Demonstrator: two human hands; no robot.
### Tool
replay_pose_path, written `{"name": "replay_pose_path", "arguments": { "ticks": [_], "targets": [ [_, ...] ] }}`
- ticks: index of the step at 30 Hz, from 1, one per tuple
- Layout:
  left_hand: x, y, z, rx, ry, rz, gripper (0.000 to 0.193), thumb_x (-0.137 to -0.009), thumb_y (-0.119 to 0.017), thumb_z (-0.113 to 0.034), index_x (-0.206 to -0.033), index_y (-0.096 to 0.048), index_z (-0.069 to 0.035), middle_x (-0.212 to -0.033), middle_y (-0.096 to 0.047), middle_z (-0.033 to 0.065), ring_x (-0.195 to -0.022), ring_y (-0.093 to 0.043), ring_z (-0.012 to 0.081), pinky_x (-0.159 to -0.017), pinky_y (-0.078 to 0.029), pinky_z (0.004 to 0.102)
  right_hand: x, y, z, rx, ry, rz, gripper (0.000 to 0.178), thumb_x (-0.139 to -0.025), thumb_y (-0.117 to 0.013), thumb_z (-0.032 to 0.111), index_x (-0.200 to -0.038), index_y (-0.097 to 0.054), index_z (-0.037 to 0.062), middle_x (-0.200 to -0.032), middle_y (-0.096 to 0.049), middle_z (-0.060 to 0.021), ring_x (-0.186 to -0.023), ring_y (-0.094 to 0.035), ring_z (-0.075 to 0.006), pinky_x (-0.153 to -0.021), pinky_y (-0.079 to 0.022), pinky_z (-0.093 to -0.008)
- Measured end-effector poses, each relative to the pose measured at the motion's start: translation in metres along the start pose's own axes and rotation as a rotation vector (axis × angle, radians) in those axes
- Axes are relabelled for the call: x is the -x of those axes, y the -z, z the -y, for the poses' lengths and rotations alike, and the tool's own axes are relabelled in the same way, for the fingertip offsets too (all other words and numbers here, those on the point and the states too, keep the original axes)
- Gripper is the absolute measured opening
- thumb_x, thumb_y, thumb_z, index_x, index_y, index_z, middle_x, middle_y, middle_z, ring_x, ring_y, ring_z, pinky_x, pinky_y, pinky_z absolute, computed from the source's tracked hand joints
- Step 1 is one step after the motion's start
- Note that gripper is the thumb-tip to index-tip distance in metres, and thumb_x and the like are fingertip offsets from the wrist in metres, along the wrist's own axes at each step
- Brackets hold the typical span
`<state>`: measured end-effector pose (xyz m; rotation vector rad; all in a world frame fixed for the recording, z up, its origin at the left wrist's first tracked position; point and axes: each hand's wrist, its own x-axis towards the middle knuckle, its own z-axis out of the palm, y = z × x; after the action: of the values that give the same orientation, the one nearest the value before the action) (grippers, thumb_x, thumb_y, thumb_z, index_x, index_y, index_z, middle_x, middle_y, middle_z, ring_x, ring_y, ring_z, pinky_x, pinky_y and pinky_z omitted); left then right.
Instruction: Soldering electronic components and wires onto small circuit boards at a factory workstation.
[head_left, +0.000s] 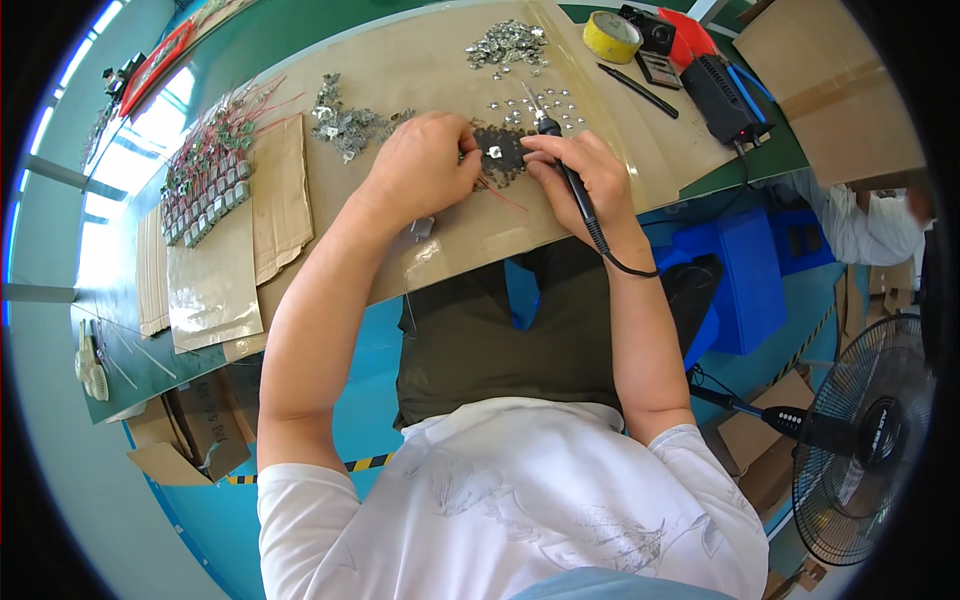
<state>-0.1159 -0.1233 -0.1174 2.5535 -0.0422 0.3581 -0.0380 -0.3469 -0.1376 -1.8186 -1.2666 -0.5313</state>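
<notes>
My right hand (590,180) is closed around a black soldering iron (577,192), its metal tip pointing up and away. The thumb and fingertips of that hand also meet at the edge of a dark pad (512,142) on the table. A small white and silver part (494,152) lies on the pad between my hands. My left hand (428,155) is closed in a pinch at the pad's left side; what its fingertips hold is hidden. Thin red wires (505,195) stick out below those fingertips. A small grey piece (422,228) lies by the table's near edge.
Small metal parts lie in a far pile (508,45) and a left pile (350,125). Wired motor-like units (210,200) stand in rows on cardboard at left. At right are yellow tape (612,38), a black pen (638,92), a black power box (722,100) and a fan (870,435).
</notes>
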Motion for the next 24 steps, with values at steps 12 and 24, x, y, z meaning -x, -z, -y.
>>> {"name": "replay_pose_path", "arguments": {
  "ticks": [12,24],
  "targets": [
    [0.001,-0.002,-0.020,0.253,-0.062,-0.254,0.015,-0.087,-0.074,-0.011,-0.093,-0.065,-0.001,-0.074,-0.062,0.0085,-0.061,-0.059,0.0183,-0.059,-0.049,0.0331,0.038,0.003,0.005,-0.468,-0.365,-0.418,0.029,-0.104,-0.068,0.014,-0.127,-0.067,-0.0034,-0.083,-0.074,-0.0071,-0.053,-0.059,-0.0057,-0.048,-0.047,-0.0193],
    [0.003,-0.015,-0.017,0.027,-0.231,-0.095,0.012,-0.083,-0.074,-0.011,-0.086,-0.065,-0.003,-0.083,-0.066,0.0108,-0.074,-0.069,0.0280,-0.068,-0.056,0.0391,0.044,0.009,0.004,-0.308,-0.294,-0.406,0.006,-0.092,-0.067,-0.002,-0.090,-0.073,-0.0022,-0.073,-0.067,-0.0055,-0.053,-0.058,-0.0083,-0.051,-0.043,-0.0221]
  ]
}}
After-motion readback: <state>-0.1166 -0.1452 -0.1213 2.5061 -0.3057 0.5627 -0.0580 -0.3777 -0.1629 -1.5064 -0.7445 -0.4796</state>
